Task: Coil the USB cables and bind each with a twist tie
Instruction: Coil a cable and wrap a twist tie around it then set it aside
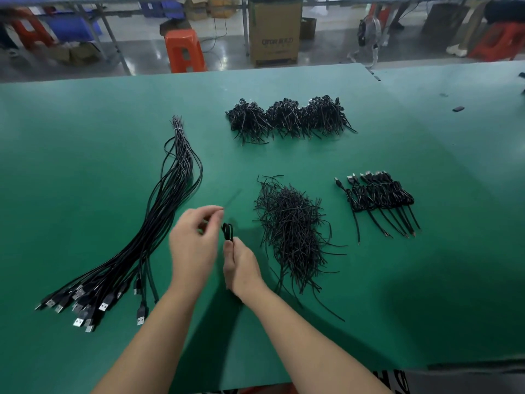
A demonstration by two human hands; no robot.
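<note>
A small black coiled cable stands upright above the counter. Uncoiled USB cables lie bundled at left, twist ties heaped centrally, and bound coils at right.

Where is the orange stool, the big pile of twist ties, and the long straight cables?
orange stool [184, 49], head view, on its front face.
pile of twist ties [292, 223], head view, middle of the heap.
long straight cables [170, 194], head view, midway along the bundle.

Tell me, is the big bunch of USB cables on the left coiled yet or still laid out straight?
Laid out straight. The USB cables lie full length on the green table, bound near the far end, plugs fanned out at the near end.
</note>
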